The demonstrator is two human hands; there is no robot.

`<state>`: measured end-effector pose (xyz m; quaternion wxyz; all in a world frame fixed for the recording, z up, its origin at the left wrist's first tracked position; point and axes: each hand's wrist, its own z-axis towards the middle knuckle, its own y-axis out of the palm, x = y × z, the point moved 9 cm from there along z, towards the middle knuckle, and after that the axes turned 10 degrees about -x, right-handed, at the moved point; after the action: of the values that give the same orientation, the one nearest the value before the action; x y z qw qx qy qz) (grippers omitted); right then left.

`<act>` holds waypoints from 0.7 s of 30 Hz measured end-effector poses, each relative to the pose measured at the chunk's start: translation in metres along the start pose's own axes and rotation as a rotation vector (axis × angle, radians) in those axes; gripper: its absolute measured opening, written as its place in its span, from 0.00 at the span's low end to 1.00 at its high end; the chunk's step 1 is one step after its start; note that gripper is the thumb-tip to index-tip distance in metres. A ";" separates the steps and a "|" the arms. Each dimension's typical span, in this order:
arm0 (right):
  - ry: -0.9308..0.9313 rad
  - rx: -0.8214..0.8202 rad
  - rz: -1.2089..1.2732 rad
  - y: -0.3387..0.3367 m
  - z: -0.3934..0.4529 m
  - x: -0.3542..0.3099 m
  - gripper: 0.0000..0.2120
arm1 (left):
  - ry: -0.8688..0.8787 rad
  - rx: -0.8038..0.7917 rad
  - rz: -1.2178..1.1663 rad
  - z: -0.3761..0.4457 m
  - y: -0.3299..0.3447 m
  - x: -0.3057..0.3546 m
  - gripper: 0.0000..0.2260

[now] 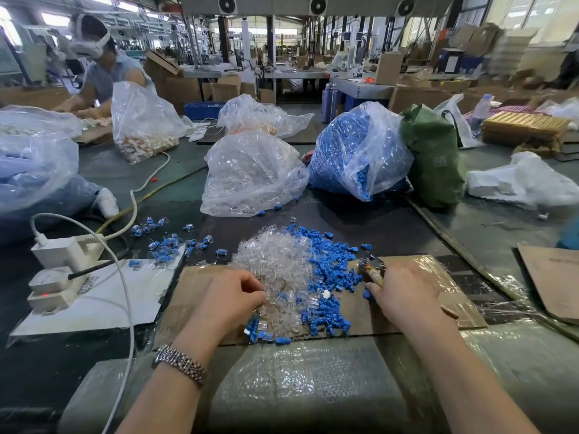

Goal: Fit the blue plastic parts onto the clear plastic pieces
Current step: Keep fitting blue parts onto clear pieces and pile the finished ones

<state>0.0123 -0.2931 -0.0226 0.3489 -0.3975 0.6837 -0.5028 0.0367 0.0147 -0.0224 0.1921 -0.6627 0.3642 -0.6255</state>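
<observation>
A heap of clear plastic pieces (275,261) lies on a cardboard sheet (438,286) in front of me. Loose blue plastic parts (332,261) are spread along its right side and near edge. My left hand (232,299), with a watch on the wrist, has its fingers curled into the near side of the clear heap and pinches a clear piece. My right hand (404,292) is motion-blurred and rests on the cardboard to the right of the blue parts. Its fingers are loosely bent and its thumb tip touches one blue part (367,294). Several fitted blue-and-clear pieces (163,242) lie scattered to the left.
Behind the heap stand a bag of clear pieces (250,173), a bag of blue parts (354,151) and a green bag (435,158). A small metal tool (371,266) lies by my right fingers. A power strip with cables (59,277) sits left. Another person (103,67) works at back left.
</observation>
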 end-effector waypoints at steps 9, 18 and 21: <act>-0.021 0.074 -0.103 -0.004 -0.006 -0.007 0.29 | -0.008 0.076 0.109 0.001 -0.002 0.003 0.10; -0.497 0.090 0.524 -0.034 -0.045 -0.061 0.14 | 0.232 -0.012 -0.363 -0.012 -0.003 0.041 0.04; -0.656 -0.179 0.881 -0.021 -0.060 -0.095 0.06 | 0.266 -0.051 -0.485 -0.012 0.006 0.051 0.03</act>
<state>0.0054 -0.1870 0.0199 0.6856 -0.2378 0.6808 -0.0992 0.0210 -0.0238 0.0106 -0.0296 -0.6474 0.2324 -0.7252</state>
